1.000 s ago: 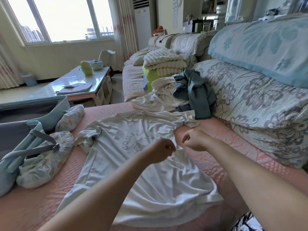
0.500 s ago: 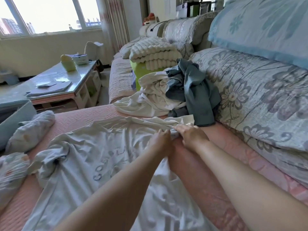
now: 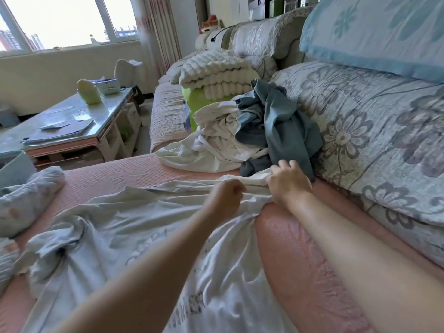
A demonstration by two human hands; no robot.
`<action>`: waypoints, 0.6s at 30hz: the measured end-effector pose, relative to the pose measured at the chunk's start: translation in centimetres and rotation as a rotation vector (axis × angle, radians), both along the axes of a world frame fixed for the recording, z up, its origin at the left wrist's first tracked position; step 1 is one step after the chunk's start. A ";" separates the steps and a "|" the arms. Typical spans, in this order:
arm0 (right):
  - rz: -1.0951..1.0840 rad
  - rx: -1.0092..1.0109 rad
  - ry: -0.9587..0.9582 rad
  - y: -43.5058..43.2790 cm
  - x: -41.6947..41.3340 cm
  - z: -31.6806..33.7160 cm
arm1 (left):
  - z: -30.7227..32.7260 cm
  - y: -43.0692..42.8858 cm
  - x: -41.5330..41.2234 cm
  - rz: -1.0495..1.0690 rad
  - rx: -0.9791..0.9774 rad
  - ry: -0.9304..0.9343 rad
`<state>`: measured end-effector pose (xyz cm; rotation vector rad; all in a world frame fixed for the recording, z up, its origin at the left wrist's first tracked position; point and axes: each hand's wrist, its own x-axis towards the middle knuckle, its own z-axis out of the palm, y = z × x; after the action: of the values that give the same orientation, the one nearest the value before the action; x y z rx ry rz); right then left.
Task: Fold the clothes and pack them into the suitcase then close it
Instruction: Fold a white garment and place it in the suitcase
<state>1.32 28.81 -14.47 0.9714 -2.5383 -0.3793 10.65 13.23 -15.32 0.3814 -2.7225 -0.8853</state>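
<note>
Shirt (image 3: 144, 224) lies spread across the near pink seat (image 3: 300, 248), its left sleeve crumpled. The left hand (image 3: 225, 198) is fisted round the far edge, and the right hand (image 3: 288, 182) pinches the sleeve just beside it, probably to tug the cloth flat for folding. An unfolded pile (image 3: 240, 140) waits beyond. A suitcase (image 3: 14, 164) corner shows at far left.

Light: bright daylight from the window (image 3: 67, 20), blown out to white.
Glare: pale sheen across the tabletop (image 3: 79, 121).
Shadows: soft, sitting in the folds of the shirt (image 3: 125, 227).
Blur: shirt print and both near forearms smeared.
Edges: wide-angle bending; the sofa cushions (image 3: 360, 131) curve.
</note>
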 end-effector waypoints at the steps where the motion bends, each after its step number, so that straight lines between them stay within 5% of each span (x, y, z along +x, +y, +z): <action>1: 0.051 -0.073 0.035 -0.9 0.6 0.4 | 0.1 -1.7 0.0 0.048 -0.068 0.011; 4: 0.226 -0.340 -0.128 -4.6 1.4 0.6 | 0.3 -7.2 1.2 0.194 -0.313 -0.032; 7: 0.291 -0.385 -0.362 -9.0 1.7 0.4 | -0.3 -12.8 3.1 0.261 -0.482 -0.147; 13: 0.318 -0.339 -0.492 -16.3 2.2 -1.8 | -1.9 -22.0 6.7 0.254 -0.730 -0.430; 15: 0.242 -0.235 -0.471 -18.1 1.9 -2.1 | -1.5 -23.6 7.3 0.224 -0.805 -0.428; 18: 0.095 -0.358 -0.431 -20.0 0.4 -1.6 | -0.6 -25.8 7.5 0.195 -0.830 -0.303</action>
<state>1.71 8.82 -16.04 1.1153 -2.7777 0.3415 18.14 -12.58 -15.93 0.6048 -2.9371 0.4011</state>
